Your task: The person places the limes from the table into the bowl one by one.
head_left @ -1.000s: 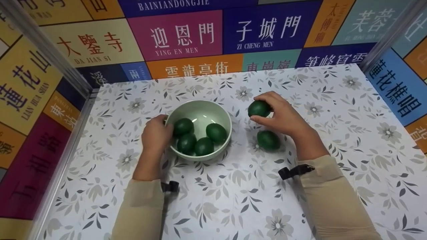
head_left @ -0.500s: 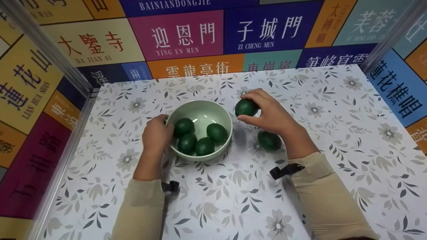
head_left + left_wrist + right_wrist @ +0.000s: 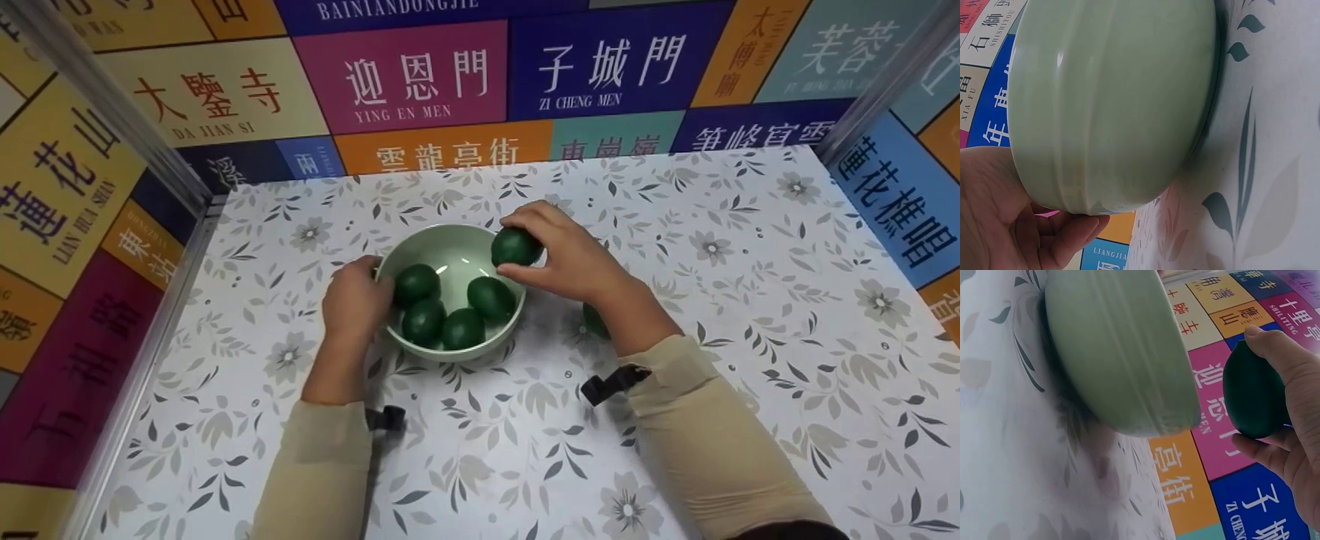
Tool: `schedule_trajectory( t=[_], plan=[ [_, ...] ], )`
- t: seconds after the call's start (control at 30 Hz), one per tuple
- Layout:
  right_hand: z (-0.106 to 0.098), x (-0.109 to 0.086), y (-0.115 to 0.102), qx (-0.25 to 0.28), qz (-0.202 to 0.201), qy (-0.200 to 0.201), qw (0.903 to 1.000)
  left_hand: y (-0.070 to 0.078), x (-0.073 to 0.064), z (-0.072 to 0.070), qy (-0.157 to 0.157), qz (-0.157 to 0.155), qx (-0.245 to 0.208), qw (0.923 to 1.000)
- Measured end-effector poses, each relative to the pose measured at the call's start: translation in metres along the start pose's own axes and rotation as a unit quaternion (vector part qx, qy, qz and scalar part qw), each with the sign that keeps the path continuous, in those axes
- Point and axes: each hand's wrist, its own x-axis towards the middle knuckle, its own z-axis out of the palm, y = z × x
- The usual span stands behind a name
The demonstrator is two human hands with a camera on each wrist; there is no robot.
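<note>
A pale green bowl [image 3: 450, 354] stands on the table with several smooth, dark green egg-shaped fruits [image 3: 422, 322] inside. My left hand [image 3: 352, 301] grips the bowl's left rim, thumb over the edge and fingers against the outer wall [image 3: 1112, 107]. Over the bowl's right rim, my right hand [image 3: 574, 251] holds another dark green fruit [image 3: 515, 247] between thumb and fingers. In the right wrist view this fruit [image 3: 1252, 391] is raised above the rim level, its narrow end near the thumb. One more fruit [image 3: 595, 320] lies on the table, partly hidden behind the right wrist.
The table [image 3: 480, 480] wears a white cloth with grey leaves and flowers. Colourful panels with lettering [image 3: 412, 75] rise behind it and at both sides. A black wrist strap piece [image 3: 386, 418] shows at the left cuff, another [image 3: 611, 385] at the right.
My right hand has carried its fruit leftward from above the table to over the bowl's right rim. The right forearm now partly covers the fruit on the table. My left hand keeps its grip.
</note>
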Motion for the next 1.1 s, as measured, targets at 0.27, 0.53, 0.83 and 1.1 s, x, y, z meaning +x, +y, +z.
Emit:
schedule_trajectory(
  t=[0.27, 0.53, 0.83, 1.1],
  plan=[
    [0.017, 0.010, -0.006, -0.002, 0.006, -0.018, 0.9998, -0.001, 0.000, 0.000, 0.003, 0.006, -0.001, 1.0000],
    [0.036, 0.017, -0.007, -0.016, 0.000, -0.020, 0.9997, -0.001, 0.001, 0.000, 0.004, 0.008, 0.001, 1.0000],
    [0.053, 0.023, -0.013, -0.046, 0.021, -0.037, 0.9981, -0.001, 0.000, 0.001, -0.002, -0.004, -0.003, 1.0000],
    [0.062, 0.030, -0.019, -0.049, 0.056, -0.066, 0.9950, -0.002, 0.001, 0.002, 0.008, 0.004, -0.001, 1.0000]
  ],
)
